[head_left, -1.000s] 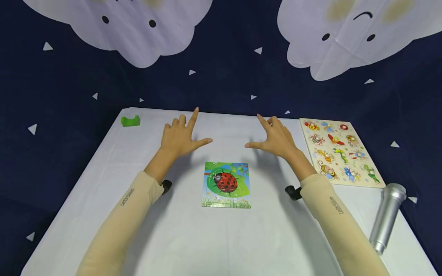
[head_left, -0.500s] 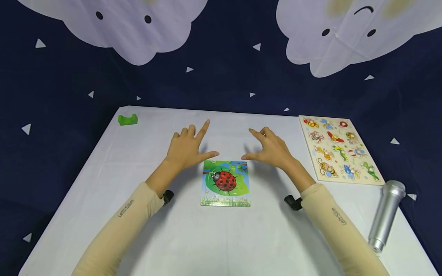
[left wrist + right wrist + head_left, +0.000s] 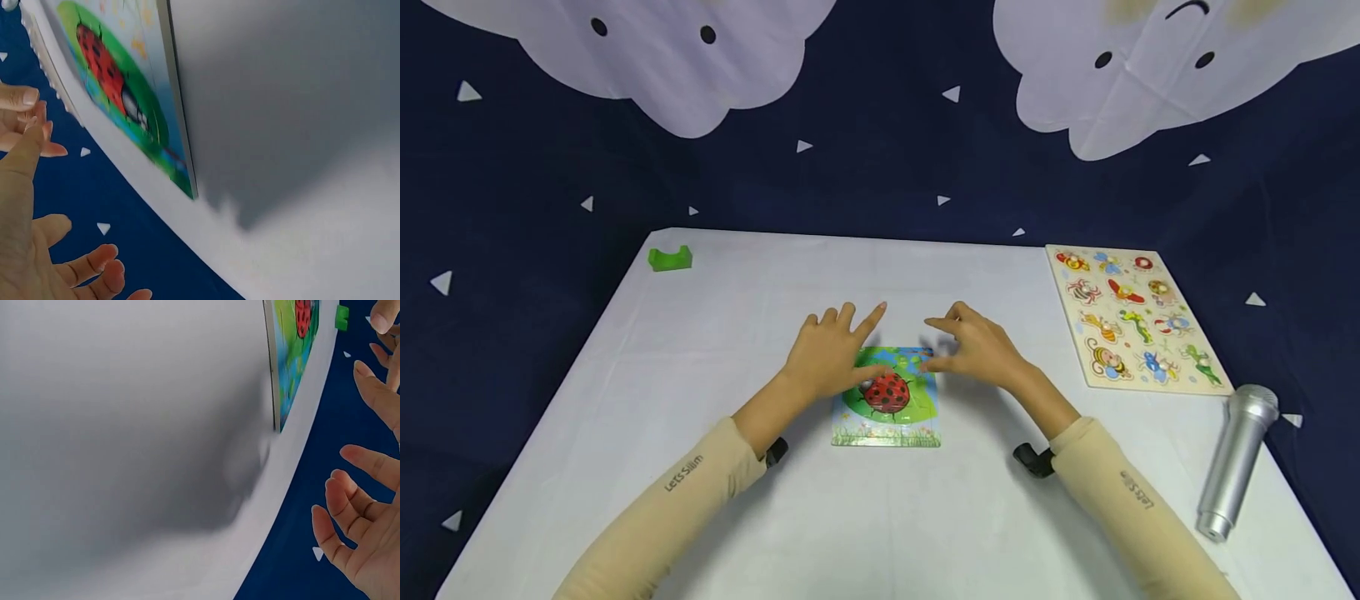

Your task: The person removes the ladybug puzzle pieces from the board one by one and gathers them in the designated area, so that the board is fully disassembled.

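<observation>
A square ladybug jigsaw puzzle (image 3: 887, 429) lies flat on the white table, its red beetle on a green leaf. In the head view my left hand (image 3: 823, 358) overlaps its upper left part, thumb across the picture and fingers spread. My right hand (image 3: 981, 350) is at the upper right corner, with thumb and index finger extended. Both hands hold nothing. The left wrist view has the left hand (image 3: 37, 244) apart from the puzzle (image 3: 106, 69), above the table. From the right wrist, the right hand (image 3: 369, 531) likewise shows a gap to the puzzle (image 3: 290, 362).
A wooden peg board with insect pictures (image 3: 1138, 321) lies at the back right. Just in front of it is a silver microphone (image 3: 1236, 462) near the right edge. A small green block with a curved notch (image 3: 670, 259) sits at the far left corner. A dark patterned cloth hangs behind.
Both hands have come down and toward each other, from beyond the puzzle to its upper edge. The left thumb now overlaps the picture. The puzzle stays in place on the table.
</observation>
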Motion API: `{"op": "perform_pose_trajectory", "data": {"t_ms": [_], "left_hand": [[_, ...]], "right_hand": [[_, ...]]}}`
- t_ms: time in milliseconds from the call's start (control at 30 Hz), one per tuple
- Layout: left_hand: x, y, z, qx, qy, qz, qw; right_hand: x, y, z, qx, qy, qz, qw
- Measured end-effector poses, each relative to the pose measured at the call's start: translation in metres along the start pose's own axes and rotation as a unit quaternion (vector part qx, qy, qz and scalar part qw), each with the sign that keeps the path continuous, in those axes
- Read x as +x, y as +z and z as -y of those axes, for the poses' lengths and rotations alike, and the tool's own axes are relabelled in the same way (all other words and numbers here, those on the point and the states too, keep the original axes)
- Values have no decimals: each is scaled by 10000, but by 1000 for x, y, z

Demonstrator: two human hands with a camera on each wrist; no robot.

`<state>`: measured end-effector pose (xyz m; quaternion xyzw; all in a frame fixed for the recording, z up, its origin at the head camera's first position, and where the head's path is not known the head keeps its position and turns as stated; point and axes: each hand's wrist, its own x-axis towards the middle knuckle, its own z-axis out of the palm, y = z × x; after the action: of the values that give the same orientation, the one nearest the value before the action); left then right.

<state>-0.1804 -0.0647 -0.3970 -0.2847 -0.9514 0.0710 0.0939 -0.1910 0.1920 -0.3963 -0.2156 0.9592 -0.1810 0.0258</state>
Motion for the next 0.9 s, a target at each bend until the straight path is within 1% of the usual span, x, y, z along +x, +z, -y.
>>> {"op": "perform_pose_trajectory", "data": {"t_ms": [200,333,467,600,733,900], "left_hand": [[-3,4,-13,23,131,309,9994],[-4,7,-21,78,173,439,9989],[-5,12,-29,140,140,531,9984],[-6,17,-36,330,130,567,9978],[-6,20,-41,489,67,748,9960],[-6,22,-44,327,-65,1054,9939]], "right_hand": [[-4,10,1,179,-66,225,9996],[-6,15,2,206,-131,287,9993],[-7,19,2,198,-129,319,9992],[-6,22,1,175,-118,359,9991],[-7,25,1,175,-165,369,9990],[-9,29,-1,136,-244,377,9989]]}}
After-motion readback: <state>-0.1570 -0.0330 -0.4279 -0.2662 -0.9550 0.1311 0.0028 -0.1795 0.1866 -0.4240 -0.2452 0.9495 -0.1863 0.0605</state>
